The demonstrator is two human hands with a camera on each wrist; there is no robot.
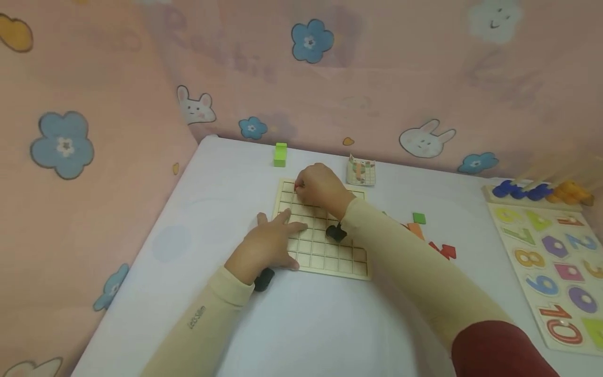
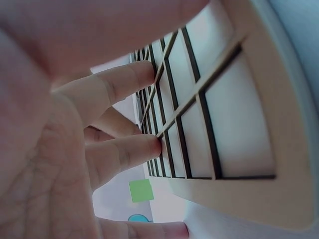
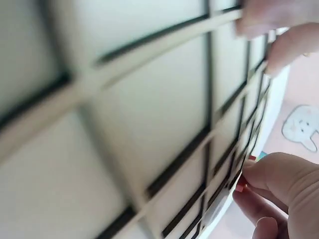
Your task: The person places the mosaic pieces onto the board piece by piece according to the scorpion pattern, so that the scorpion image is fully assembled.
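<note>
A pale wooden grid board point(image 1: 305, 246) lies on the white table, its raised ribs dividing it into small square cells. Near its far left corner, my right hand point(image 1: 322, 187) pinches a small red piece point(image 1: 296, 186) between thumb and fingers. The red piece point(image 3: 240, 188) shows at the fingertips in the right wrist view, most of it covered by them. My left hand point(image 1: 268, 242) is spread over the board's left edge with its fingers extended. In the left wrist view, two fingertips of the left hand point(image 2: 55, 144) touch the ribs.
Behind the board stand a green block point(image 1: 280, 155) and a small patterned card point(image 1: 361, 172). To the right lie a green square point(image 1: 419, 218), an orange piece point(image 1: 416, 230) and red pieces point(image 1: 445, 251). A number puzzle board point(image 1: 532, 262) and blue and orange pegged pieces point(image 1: 523, 190) are farther right.
</note>
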